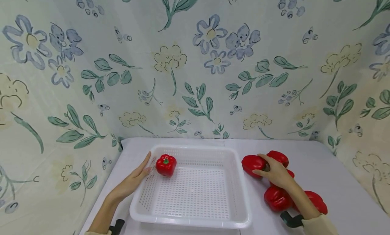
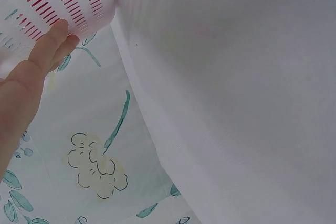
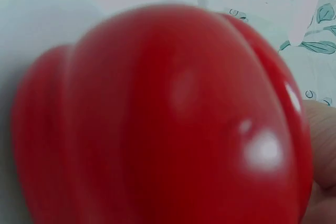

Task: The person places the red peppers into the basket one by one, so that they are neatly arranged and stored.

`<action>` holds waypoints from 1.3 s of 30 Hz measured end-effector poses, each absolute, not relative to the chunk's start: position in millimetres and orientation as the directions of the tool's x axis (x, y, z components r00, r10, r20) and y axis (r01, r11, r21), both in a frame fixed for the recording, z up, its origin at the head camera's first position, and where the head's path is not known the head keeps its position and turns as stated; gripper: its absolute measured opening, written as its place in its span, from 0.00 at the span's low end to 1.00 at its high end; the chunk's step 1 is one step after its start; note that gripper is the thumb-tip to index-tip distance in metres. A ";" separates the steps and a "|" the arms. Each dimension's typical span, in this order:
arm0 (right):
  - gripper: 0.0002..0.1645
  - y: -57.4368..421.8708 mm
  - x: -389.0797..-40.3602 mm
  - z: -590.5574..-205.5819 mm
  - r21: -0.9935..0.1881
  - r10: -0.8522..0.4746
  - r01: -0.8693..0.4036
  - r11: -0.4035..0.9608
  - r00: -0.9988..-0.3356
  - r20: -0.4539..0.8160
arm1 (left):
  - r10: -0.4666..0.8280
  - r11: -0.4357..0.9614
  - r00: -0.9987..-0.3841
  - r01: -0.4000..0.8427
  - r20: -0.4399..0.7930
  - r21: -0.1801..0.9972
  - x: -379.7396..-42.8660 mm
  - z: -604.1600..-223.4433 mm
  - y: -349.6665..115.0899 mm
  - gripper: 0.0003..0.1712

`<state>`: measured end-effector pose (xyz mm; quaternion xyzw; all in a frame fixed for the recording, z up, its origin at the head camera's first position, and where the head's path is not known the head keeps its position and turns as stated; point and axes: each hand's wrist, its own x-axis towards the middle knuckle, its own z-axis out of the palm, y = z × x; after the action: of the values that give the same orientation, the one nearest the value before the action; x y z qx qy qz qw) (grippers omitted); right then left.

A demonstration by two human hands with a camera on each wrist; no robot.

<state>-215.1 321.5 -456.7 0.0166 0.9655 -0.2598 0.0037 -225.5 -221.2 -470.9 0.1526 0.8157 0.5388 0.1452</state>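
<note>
A white perforated plastic basket (image 1: 190, 191) stands on the table with one red bell pepper (image 1: 164, 169), green stem up, in its far left corner. My left hand (image 1: 131, 182) rests against the basket's left side, fingers extended; the left wrist view shows the fingertips on its slotted wall (image 2: 79, 3). Just right of the basket, my right hand (image 1: 277, 172) grips a second red bell pepper (image 1: 251, 164) between thumb and fingers. A large red pepper (image 3: 173, 119) fills most of the right wrist view, hiding most of that hand.
Several more red peppers (image 1: 278, 198) lie on the white table (image 1: 344, 184) beneath and around the right forearm. A flower-patterned cloth (image 1: 195, 72) hangs behind the table and along both sides. Dark wrist mounts (image 1: 291, 219) show near both sleeves.
</note>
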 end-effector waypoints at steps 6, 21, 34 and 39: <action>0.55 317.9 -217.1 -461.1 -0.509 0.018 0.007 0.861 -1.000 0.017 | 0.406 0.372 -0.911 0.094 -0.071 0.923 -225.9 -472.1 -221.5 0.37; 0.58 320.5 -216.1 -460.2 -0.618 0.083 0.010 0.786 -0.992 0.090 | 0.400 0.376 -0.914 0.096 -0.067 0.922 -225.7 -471.9 -220.8 0.37; 0.57 310.1 -213.8 -447.8 -0.660 0.106 -0.076 0.747 -0.967 0.231 | 0.402 0.375 -0.914 0.104 -0.060 0.921 -226.8 -474.1 -223.7 0.37; 0.55 302.4 -212.1 -438.7 -0.644 0.108 -0.137 0.753 -0.940 0.325 | 0.405 0.374 -0.912 0.107 -0.059 0.921 -226.1 -473.5 -224.0 0.37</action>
<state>-212.1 302.4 -438.7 -0.0078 0.9198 -0.3516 -0.1737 -226.1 -224.0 -473.5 0.1566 0.8171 0.5372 0.1388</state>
